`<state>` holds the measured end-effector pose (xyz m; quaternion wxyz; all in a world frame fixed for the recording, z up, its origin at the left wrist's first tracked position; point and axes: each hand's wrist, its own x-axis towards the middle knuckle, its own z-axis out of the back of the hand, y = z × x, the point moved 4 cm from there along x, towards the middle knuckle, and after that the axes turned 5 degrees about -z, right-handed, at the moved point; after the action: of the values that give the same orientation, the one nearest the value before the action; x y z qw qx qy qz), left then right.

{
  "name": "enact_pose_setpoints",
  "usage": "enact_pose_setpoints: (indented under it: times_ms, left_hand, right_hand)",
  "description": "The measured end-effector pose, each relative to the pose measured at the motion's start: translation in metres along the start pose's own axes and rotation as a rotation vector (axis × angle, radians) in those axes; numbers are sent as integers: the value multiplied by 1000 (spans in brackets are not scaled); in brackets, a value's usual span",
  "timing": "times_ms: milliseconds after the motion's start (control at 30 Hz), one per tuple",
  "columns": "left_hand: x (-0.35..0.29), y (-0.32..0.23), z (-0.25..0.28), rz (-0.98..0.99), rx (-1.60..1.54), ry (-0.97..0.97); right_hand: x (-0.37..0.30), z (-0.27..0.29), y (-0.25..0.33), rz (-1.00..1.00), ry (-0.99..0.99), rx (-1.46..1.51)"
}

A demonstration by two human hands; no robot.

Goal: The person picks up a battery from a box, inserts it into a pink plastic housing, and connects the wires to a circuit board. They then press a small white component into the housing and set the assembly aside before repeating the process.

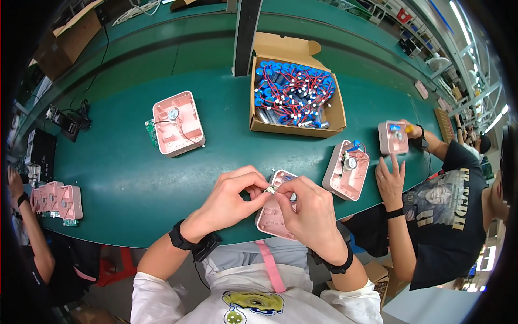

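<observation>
A pink plastic housing (271,220) lies on the bench right in front of me, partly hidden by my fingers. Above its left side, my left hand (231,198) and my right hand (313,215) meet, fingertips pinched together on a small white connector (270,189). Its exact shape is mostly covered by the fingers. To the right stands another pink housing (345,175) with a round metal part, red wires and a blue-ended cell at its top. Farther left sits a third pink housing (181,129), with a green circuit board (151,132) beside its left edge.
Behind my hands an open cardboard box (297,128) holds many blue cells with red wires and white plugs. A dark post (246,40) rises behind it. At right a co-worker handles a pink housing (393,141). Several pink housings (62,200) stand at far left.
</observation>
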<state>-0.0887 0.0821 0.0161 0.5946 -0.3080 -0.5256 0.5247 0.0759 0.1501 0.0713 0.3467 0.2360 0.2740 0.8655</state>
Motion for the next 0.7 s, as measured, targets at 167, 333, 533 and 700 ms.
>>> enact_pose_setpoints:
  times_ms: [167,333,533,700]
  left_hand:
    - [-1,-2,-1,-24,20,-20]
    - [-1,-7,0,-82,52,-44]
    - [-2,-11,1,-163,116,-42]
    - [-2,-12,0,-167,88,-21]
  right_hand:
    - [-1,-2,1,-37,14,6]
    - [-1,-4,2,-80,37,-7]
    - [-4,-10,4,-133,21,1]
    - [-7,-11,6,-107,-28,-30]
